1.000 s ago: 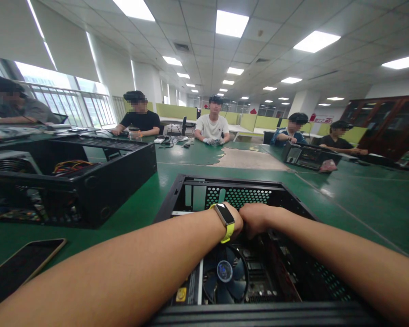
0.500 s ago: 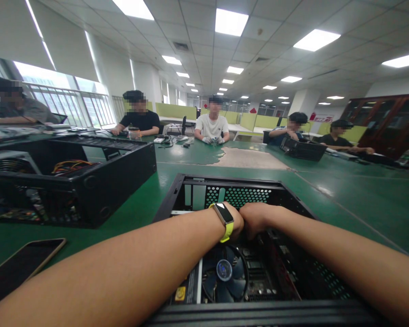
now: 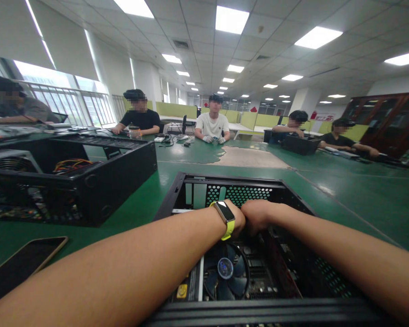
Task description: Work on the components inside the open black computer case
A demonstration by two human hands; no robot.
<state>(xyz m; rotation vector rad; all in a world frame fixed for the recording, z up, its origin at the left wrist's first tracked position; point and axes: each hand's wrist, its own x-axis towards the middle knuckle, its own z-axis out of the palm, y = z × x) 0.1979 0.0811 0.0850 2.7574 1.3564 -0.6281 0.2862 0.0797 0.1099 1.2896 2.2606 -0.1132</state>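
An open black computer case (image 3: 191, 179) lies on the green table right in front of me, its cooler fan (image 3: 226, 269) and board showing inside. Both my arms reach down into it. My left hand (image 3: 239, 220), with a yellow-strapped watch (image 3: 225, 217) on the wrist, bends downward so its fingers are hidden. My right hand (image 3: 256, 215) is curled closed beside it, knuckles touching the left hand. What the fingers hold is hidden inside the case.
A second open black case (image 3: 88, 186) with coloured wires stands to the left. A phone (image 3: 23, 263) lies face up at the near left. Several people sit round the far side of the green table (image 3: 344, 190); another black case (image 3: 300, 144) lies before one of them.
My hands and arms have hardly moved, only shifted slightly up in the view. At the far right, a person has lowered the distant black case flat on the table.
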